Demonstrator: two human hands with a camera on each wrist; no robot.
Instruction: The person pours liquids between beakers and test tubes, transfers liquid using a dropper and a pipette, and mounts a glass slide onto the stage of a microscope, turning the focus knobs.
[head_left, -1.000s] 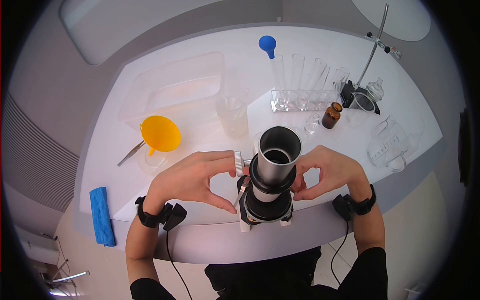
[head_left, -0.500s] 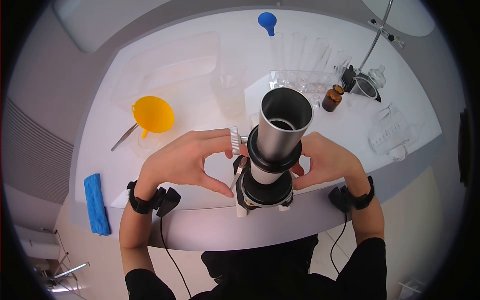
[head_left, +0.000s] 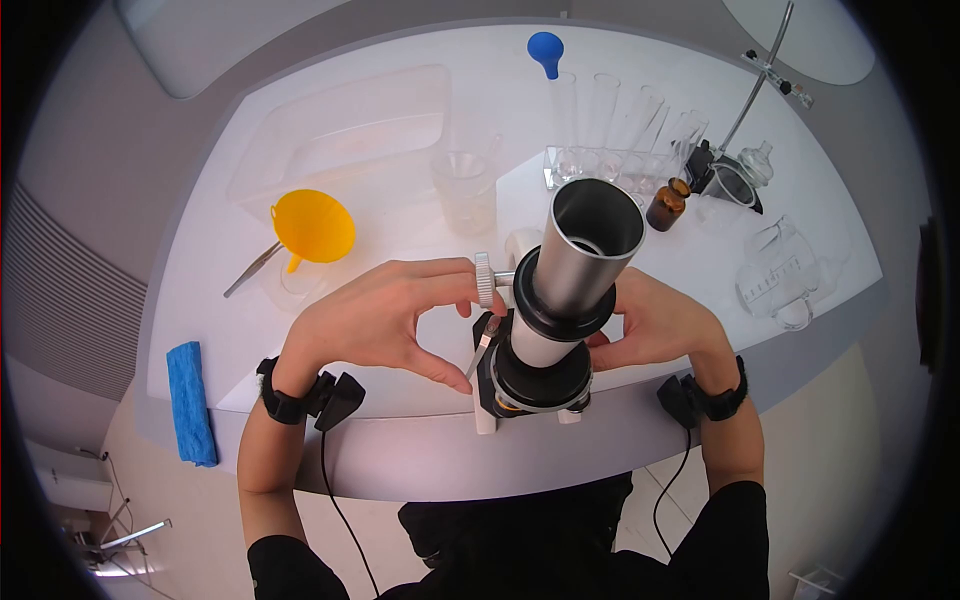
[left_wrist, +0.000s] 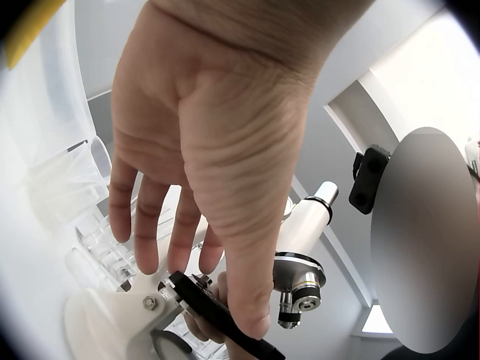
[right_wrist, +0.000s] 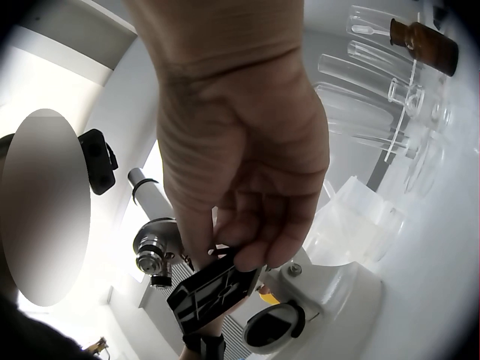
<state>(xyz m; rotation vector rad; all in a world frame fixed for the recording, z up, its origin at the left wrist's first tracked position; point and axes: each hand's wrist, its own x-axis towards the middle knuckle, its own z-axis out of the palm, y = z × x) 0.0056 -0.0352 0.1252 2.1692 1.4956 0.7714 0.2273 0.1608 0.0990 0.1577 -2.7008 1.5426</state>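
Observation:
A white-and-black microscope [head_left: 545,347] stands at the table's front edge between both hands, its eyepiece tube towards me. My left hand [head_left: 375,315] is at its left side, fingers long and nearly straight behind the silver knob [head_left: 484,280]. In the left wrist view the left thumb lies at the edge of the black stage [left_wrist: 217,315], with the objectives [left_wrist: 304,295] beyond. My right hand [head_left: 665,320], partly hidden by the tube, has its fingers curled at the stage's other side. In the right wrist view its thumb and fingertips pinch the stage edge [right_wrist: 214,292]; the mirror [right_wrist: 274,328] hangs below.
A yellow funnel [head_left: 314,226], tweezers [head_left: 252,268] and blue cloth [head_left: 191,403] lie left. Behind are a clear bin [head_left: 350,118], beaker [head_left: 468,190], test-tube rack [head_left: 549,168] and blue bulb [head_left: 546,48]. A brown bottle [head_left: 667,205], iron stand [head_left: 745,110] and glass jug [head_left: 775,275] stand right.
The head view has shifted, so the table's things sit higher in it than a second ago, and the microscope's tube leans further right. Both hands keep their places beside the microscope.

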